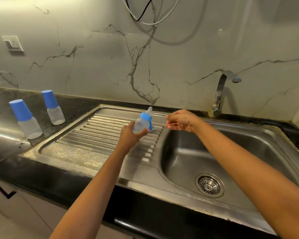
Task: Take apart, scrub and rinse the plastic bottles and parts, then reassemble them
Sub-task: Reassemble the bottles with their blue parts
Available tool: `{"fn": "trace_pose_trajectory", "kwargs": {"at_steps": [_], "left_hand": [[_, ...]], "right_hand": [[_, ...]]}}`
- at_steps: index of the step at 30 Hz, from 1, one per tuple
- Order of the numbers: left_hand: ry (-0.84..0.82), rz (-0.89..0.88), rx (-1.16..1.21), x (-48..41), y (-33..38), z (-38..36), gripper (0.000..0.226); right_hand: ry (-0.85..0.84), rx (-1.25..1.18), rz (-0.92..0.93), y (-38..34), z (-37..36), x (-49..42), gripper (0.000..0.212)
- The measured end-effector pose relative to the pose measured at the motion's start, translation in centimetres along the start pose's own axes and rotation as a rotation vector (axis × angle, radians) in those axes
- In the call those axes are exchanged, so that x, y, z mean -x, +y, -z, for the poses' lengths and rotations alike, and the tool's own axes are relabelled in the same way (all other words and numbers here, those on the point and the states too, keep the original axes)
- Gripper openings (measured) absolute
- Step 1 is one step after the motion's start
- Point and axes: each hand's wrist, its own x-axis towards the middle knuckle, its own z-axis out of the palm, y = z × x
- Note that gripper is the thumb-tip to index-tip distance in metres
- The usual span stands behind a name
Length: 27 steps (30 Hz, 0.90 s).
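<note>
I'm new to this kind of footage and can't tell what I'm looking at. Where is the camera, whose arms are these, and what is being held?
There is no machine here. These are a person's two bare arms, filmed by a single camera worn on their head, which looks forward and down.

The left hand holds a small clear bottle with a blue collar and teat, cap off, above the ribbed drainboard. The right hand is beside it and holds nothing.

At the left, a near capped bottle and a far capped bottle stand upright on the dark counter. At the right is the steel sink, with its tap behind.
</note>
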Motion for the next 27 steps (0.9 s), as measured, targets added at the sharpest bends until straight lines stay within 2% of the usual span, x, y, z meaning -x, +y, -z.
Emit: {"fn": "trace_pose_trajectory", "kwargs": {"at_steps": [1,6,9,13,16,19,22,24,25,27], "left_hand": [[0.021,0.052,0.037,-0.2,-0.5,0.3,0.054],[0.057,0.104,0.145,-1.3,-2.1,1.1,0.044],[0.037,0.115,0.207,-1.4,-2.5,1.1,0.038],[0.009,0.123,0.275,-1.1,-1.9,0.5,0.036],[-0.022,0.127,0.284,-0.3,-1.2,-0.2,0.035],[-0.118,0.134,0.302,0.7,-0.3,-1.1,0.040],[-0.225,0.124,0.347,1.7,1.1,-2.4,0.045],[-0.265,0.116,0.378,2.5,2.4,-3.5,0.047],[-0.281,0.105,0.378,3.1,3.1,-4.1,0.047],[-0.314,0.083,0.386,4.0,4.2,-5.1,0.048]], "right_hand": [[0.029,0.062,0.070,0.5,-0.8,-1.2,0.008],[0.022,0.595,0.373,1.7,-4.2,-6.3,0.056],[-0.023,0.801,0.433,2.0,-5.9,-8.3,0.067],[-0.030,0.888,0.446,3.6,-7.0,-10.0,0.055],[0.087,0.826,0.486,3.8,-6.4,-9.3,0.035],[0.227,0.719,0.511,2.1,-3.6,-7.3,0.034],[0.262,0.448,0.399,-0.4,1.1,-3.8,0.033],[0.171,0.106,0.337,-0.9,4.5,-0.2,0.021],[0.109,-0.140,0.298,-0.3,6.5,1.5,0.019],[0.000,-0.642,0.195,2.6,9.8,3.3,0.028]]}}
